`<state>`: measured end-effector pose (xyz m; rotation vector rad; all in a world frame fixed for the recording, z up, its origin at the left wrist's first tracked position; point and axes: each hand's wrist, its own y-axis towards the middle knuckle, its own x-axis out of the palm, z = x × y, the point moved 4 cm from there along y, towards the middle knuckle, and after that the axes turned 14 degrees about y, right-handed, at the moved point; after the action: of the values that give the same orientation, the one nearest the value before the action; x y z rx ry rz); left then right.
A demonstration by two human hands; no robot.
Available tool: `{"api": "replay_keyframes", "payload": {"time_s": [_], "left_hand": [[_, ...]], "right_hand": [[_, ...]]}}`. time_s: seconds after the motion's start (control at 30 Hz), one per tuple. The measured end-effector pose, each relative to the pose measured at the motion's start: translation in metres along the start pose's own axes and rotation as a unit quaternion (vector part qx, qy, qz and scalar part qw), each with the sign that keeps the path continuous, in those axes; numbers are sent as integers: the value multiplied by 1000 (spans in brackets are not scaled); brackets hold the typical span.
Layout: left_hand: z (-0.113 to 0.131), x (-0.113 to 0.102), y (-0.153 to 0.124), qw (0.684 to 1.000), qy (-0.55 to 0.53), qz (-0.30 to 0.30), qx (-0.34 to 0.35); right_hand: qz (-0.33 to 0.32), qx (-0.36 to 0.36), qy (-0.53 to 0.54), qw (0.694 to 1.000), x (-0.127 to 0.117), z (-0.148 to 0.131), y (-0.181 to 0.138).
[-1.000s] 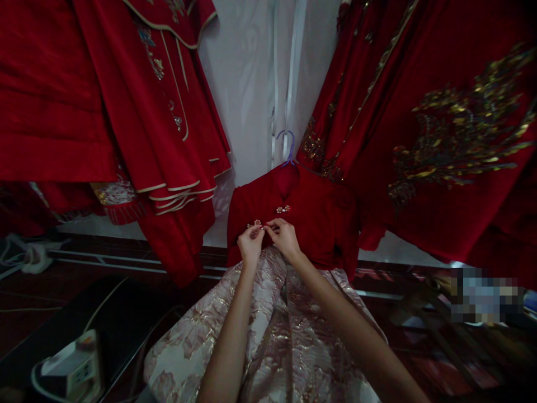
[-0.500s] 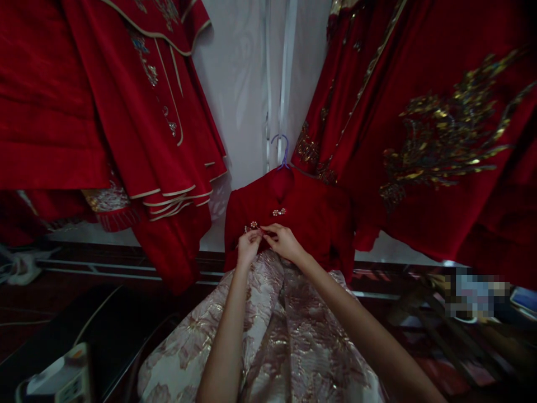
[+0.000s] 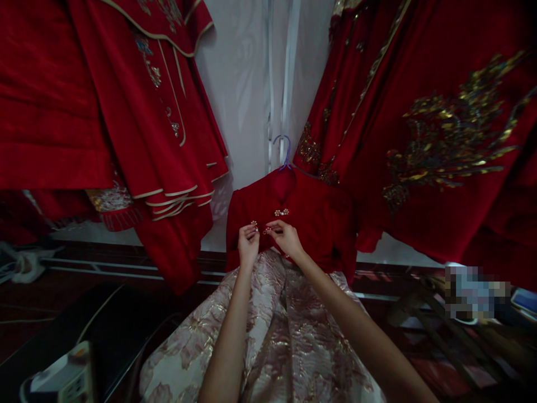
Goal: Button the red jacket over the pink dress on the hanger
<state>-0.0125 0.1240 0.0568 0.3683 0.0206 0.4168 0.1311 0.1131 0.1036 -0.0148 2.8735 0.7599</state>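
Left hand [image 3: 248, 243] and right hand [image 3: 287, 238] each pinch a beaded clasp half [image 3: 267, 230] between closed fingertips before the red jacket [image 3: 316, 207]

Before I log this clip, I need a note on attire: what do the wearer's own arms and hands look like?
The left hand and right hand are ungloved. The left forearm and right forearm are bare and slender; no sleeve, watch or bracelet shows. Rings or nail polish are too small to tell.

jacket [image 3: 321, 207]: deep red; skirt [image 3: 281, 330]: pale floral, metallic glints; hanger [image 3: 288, 151]: purple
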Motion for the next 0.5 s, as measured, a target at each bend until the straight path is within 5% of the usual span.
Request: {"api": "replay_keyframes", "payload": {"time_s": [0.5], "left_hand": [[-5,9,8,996,-60,-49,-38]], "right_hand": [[17,-51,4,999,12,-8,15]]}}
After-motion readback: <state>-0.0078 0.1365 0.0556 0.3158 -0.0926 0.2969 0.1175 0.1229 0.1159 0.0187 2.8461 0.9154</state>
